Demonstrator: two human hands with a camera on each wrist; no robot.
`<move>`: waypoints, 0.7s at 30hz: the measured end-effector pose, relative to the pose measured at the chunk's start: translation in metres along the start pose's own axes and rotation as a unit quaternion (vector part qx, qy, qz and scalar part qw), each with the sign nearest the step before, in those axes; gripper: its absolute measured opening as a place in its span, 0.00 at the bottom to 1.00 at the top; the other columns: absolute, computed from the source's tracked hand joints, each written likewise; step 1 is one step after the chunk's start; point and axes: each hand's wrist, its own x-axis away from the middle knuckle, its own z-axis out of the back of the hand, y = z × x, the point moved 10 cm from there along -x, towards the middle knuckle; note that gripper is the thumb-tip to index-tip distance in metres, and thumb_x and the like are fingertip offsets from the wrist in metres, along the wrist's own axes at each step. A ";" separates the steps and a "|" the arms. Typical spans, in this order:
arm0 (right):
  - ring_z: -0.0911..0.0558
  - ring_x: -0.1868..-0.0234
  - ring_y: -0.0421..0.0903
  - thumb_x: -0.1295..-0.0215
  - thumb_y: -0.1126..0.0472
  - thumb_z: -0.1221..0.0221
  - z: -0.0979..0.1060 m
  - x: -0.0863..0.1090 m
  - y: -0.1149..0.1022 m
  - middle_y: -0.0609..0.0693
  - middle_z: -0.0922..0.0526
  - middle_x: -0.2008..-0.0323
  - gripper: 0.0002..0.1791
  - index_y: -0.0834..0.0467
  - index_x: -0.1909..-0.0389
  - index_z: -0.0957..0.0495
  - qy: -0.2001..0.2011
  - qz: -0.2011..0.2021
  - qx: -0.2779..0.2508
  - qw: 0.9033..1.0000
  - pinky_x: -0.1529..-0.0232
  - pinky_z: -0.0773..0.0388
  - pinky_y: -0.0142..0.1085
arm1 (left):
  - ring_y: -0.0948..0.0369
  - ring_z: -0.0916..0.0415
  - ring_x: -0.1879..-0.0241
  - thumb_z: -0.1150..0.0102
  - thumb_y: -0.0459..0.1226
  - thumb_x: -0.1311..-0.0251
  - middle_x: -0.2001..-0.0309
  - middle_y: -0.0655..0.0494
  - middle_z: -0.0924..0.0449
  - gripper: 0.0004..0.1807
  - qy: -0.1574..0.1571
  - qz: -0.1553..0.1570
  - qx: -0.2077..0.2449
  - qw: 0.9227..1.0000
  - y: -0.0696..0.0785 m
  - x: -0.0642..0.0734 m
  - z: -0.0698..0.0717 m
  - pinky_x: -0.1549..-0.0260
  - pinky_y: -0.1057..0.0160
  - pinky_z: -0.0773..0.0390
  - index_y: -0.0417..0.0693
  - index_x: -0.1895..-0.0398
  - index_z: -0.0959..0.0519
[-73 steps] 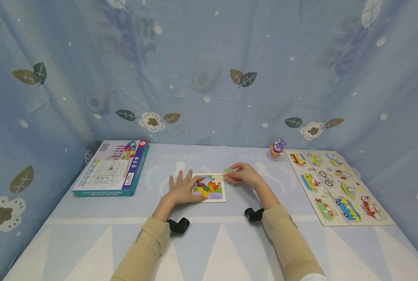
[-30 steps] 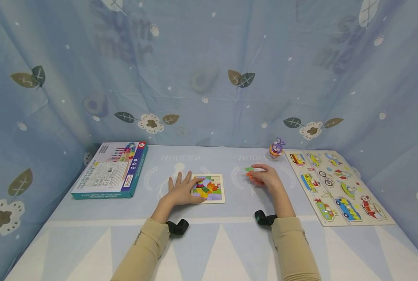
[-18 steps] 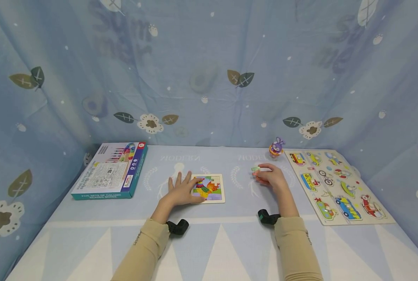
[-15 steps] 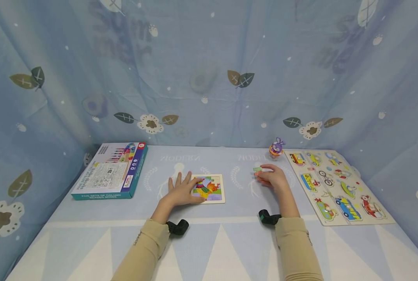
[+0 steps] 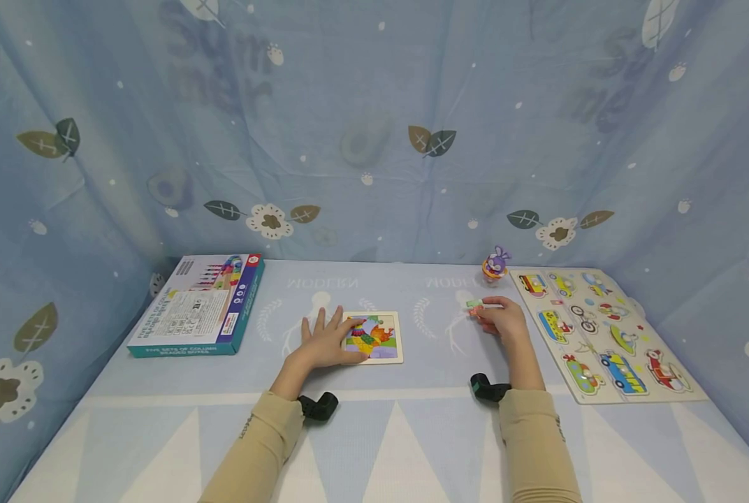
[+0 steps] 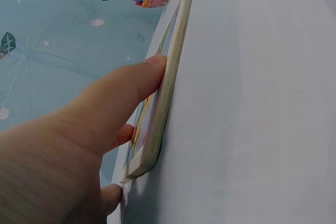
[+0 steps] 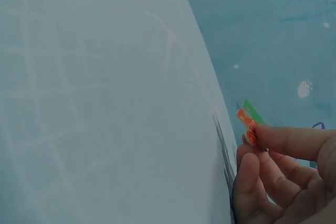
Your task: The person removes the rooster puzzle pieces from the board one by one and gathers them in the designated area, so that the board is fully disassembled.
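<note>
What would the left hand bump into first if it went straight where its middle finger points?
Probably the blue curtain behind the tabletop. The left hand rests on the puzzle, and beyond it I see nothing in the way, though depth is hard to judge.

Head view looks down toward twelve o'clock; closer wrist views share its puzzle (image 5: pixel 382 338) (left wrist) and right grip (image 5: pixel 503 318).

Left hand (image 5: pixel 321 345): back upward, fingers spread
Right hand (image 5: pixel 505 323): thumb and fingers pinching
Left forearm (image 5: pixel 251 447): slanting inward
Right forearm (image 5: pixel 536 447): nearly straight forward
</note>
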 end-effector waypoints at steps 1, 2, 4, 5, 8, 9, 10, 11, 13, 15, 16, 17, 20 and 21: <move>0.21 0.77 0.34 0.40 0.66 0.42 0.002 0.000 0.001 0.45 0.23 0.74 0.23 0.63 0.43 0.32 0.005 -0.001 -0.002 1.000 0.75 0.23 0.27 | 0.38 0.73 0.31 0.41 0.60 0.51 0.27 0.42 0.61 0.42 -0.001 0.001 -0.001 1.000 0.000 0.000 0.000 0.42 0.32 0.73 0.62 0.31 0.41; 0.22 0.77 0.34 0.40 0.67 0.42 0.004 -0.001 0.001 0.46 0.23 0.72 0.23 0.64 0.43 0.32 0.008 -0.001 -0.003 1.000 0.75 0.23 0.27 | 0.37 0.73 0.31 0.41 0.60 0.51 0.27 0.42 0.60 0.42 0.000 0.000 0.000 1.000 0.000 0.000 0.000 0.42 0.32 0.73 0.61 0.31 0.41; 0.22 0.77 0.34 0.40 0.67 0.42 0.008 -0.001 0.003 0.49 0.24 0.69 0.22 0.64 0.44 0.31 0.019 -0.006 0.000 1.000 0.74 0.23 0.26 | 0.37 0.72 0.31 0.41 0.60 0.51 0.28 0.42 0.60 0.43 0.001 -0.002 0.001 1.000 0.000 0.001 0.000 0.42 0.32 0.73 0.61 0.32 0.41; 0.22 0.77 0.34 0.40 0.67 0.42 0.010 -0.001 0.004 0.50 0.24 0.67 0.22 0.64 0.45 0.31 0.025 -0.009 0.003 1.000 0.74 0.23 0.26 | 0.37 0.72 0.31 0.41 0.60 0.51 0.28 0.42 0.60 0.43 0.001 -0.002 0.001 1.000 0.000 0.001 0.000 0.42 0.32 0.73 0.61 0.31 0.41; 0.23 0.78 0.34 0.40 0.67 0.43 0.014 -0.001 0.007 0.54 0.25 0.63 0.21 0.65 0.45 0.31 0.033 -0.013 0.013 0.999 0.73 0.23 0.26 | 0.37 0.72 0.31 0.41 0.60 0.51 0.28 0.42 0.61 0.43 0.001 -0.004 0.001 1.000 0.001 0.001 0.001 0.42 0.32 0.73 0.61 0.31 0.41; 0.23 0.78 0.34 0.39 0.66 0.43 0.015 -0.001 0.007 0.54 0.25 0.62 0.21 0.65 0.45 0.31 0.037 -0.016 0.017 0.999 0.73 0.23 0.26 | 0.37 0.73 0.31 0.41 0.60 0.51 0.27 0.42 0.61 0.43 0.000 -0.004 0.001 1.000 0.001 0.001 0.000 0.42 0.32 0.73 0.61 0.31 0.41; 0.23 0.78 0.34 0.39 0.67 0.44 0.017 -0.001 0.008 0.55 0.25 0.61 0.21 0.66 0.44 0.31 0.039 -0.016 0.018 0.999 0.73 0.23 0.26 | 0.37 0.73 0.31 0.41 0.60 0.51 0.27 0.42 0.61 0.43 0.000 -0.004 0.001 1.000 0.001 0.001 0.001 0.42 0.32 0.74 0.61 0.31 0.41; 0.23 0.77 0.34 0.39 0.66 0.44 0.018 -0.001 0.009 0.55 0.25 0.60 0.21 0.66 0.44 0.31 0.040 -0.018 0.020 0.999 0.72 0.23 0.26 | 0.37 0.73 0.31 0.41 0.60 0.51 0.27 0.42 0.61 0.43 0.000 -0.004 0.002 1.000 0.001 0.001 0.000 0.42 0.32 0.73 0.61 0.31 0.41; 0.24 0.77 0.34 0.38 0.66 0.44 0.020 -0.001 0.010 0.55 0.26 0.59 0.21 0.65 0.44 0.31 0.044 -0.022 0.020 0.999 0.72 0.23 0.25 | 0.37 0.73 0.31 0.41 0.60 0.51 0.27 0.42 0.61 0.43 -0.001 -0.003 0.003 1.000 0.001 0.001 0.000 0.42 0.32 0.74 0.61 0.31 0.41; 0.24 0.77 0.34 0.38 0.66 0.44 0.022 -0.002 0.011 0.55 0.26 0.59 0.21 0.65 0.44 0.31 0.048 -0.022 0.020 0.998 0.72 0.23 0.25 | 0.38 0.73 0.31 0.41 0.60 0.51 0.27 0.42 0.61 0.43 -0.001 -0.002 0.005 1.000 0.001 0.001 0.000 0.42 0.32 0.74 0.61 0.31 0.41; 0.24 0.77 0.34 0.38 0.66 0.44 0.023 -0.002 0.011 0.55 0.25 0.59 0.21 0.65 0.44 0.31 0.049 -0.022 0.020 0.998 0.72 0.23 0.25 | 0.37 0.73 0.31 0.41 0.60 0.51 0.27 0.42 0.61 0.43 0.000 -0.002 0.006 1.000 0.001 0.001 0.000 0.42 0.32 0.74 0.61 0.31 0.41; 0.24 0.77 0.34 0.38 0.66 0.44 0.024 -0.002 0.011 0.55 0.25 0.60 0.20 0.65 0.45 0.31 0.050 -0.020 0.020 0.998 0.72 0.23 0.25 | 0.38 0.73 0.31 0.41 0.60 0.51 0.27 0.42 0.61 0.43 0.000 -0.001 0.006 1.000 0.001 0.001 0.000 0.42 0.32 0.74 0.61 0.31 0.41; 0.24 0.78 0.33 0.39 0.66 0.44 0.026 -0.002 0.010 0.55 0.25 0.61 0.20 0.66 0.45 0.31 0.053 -0.012 0.024 0.998 0.73 0.23 0.25 | 0.37 0.73 0.31 0.41 0.60 0.51 0.27 0.42 0.61 0.42 0.001 -0.002 0.006 1.000 0.001 0.001 0.001 0.42 0.32 0.74 0.61 0.32 0.40; 0.24 0.78 0.33 0.39 0.66 0.44 0.026 -0.002 0.010 0.55 0.25 0.61 0.20 0.66 0.46 0.30 0.055 -0.010 0.026 0.998 0.73 0.23 0.25 | 0.37 0.73 0.31 0.41 0.60 0.51 0.27 0.42 0.61 0.42 0.002 -0.002 0.005 1.000 0.001 0.001 0.001 0.42 0.32 0.74 0.61 0.32 0.40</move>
